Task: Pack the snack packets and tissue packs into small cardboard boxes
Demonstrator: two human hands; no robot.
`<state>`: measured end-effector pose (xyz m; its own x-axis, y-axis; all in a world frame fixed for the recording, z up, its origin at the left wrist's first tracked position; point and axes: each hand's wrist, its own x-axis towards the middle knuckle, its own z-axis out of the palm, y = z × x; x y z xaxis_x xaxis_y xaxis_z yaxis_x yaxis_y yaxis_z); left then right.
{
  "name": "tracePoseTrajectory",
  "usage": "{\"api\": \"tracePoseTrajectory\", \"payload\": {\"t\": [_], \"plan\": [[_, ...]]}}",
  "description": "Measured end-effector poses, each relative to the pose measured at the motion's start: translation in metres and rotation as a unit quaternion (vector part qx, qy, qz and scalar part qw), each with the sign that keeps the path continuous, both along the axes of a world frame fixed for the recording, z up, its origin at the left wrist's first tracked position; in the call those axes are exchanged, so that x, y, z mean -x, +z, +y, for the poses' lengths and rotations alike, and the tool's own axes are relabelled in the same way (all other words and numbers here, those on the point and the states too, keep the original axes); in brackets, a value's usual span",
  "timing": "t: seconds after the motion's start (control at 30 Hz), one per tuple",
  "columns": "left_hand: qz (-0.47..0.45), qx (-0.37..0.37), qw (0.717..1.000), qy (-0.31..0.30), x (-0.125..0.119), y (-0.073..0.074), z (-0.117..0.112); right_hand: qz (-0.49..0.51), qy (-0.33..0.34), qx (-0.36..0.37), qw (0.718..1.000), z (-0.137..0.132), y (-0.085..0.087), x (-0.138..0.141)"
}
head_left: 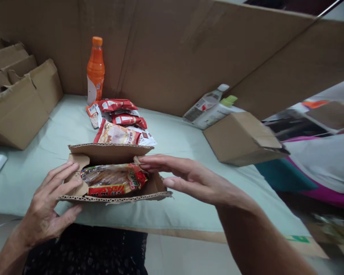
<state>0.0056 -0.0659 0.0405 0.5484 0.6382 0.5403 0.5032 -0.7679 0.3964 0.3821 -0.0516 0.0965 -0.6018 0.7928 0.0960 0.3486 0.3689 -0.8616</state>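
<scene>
A small open cardboard box (103, 152) stands near the bed-like surface's front edge, its long flaps raised. Inside lies a clear and red snack package (114, 179) with patterned ends. My left hand (53, 194) is open at the box's left end, fingers stretched over the short flap and thumb apart below. At the other end, my right hand (186, 175) is open too, its fingers extended onto the right short flap and its thumb by the right edge. Just behind the box are several red and white snack packets (120, 131).
An orange drink bottle (96, 72) stands against the tall cardboard wall (166, 57). At left is a divided cardboard box (25, 107). On the right, a clear bottle (203, 105) and a white bottle with a green cap (217, 110) lean beside another cardboard box (240, 137).
</scene>
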Motion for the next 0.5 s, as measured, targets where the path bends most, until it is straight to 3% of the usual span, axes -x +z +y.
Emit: {"api": "tracePoseTrajectory", "payload": {"t": [0.27,0.5], "plan": [[-0.007,0.027,1.0,-0.009,0.002,0.001,0.001,-0.038,-0.067,-0.115,0.99,-0.006,-0.006,-0.017],[-0.013,0.081,0.995,-0.057,0.009,0.006,-0.003,-0.17,-0.12,-0.132,0.969,-0.008,-0.017,0.024]]}}
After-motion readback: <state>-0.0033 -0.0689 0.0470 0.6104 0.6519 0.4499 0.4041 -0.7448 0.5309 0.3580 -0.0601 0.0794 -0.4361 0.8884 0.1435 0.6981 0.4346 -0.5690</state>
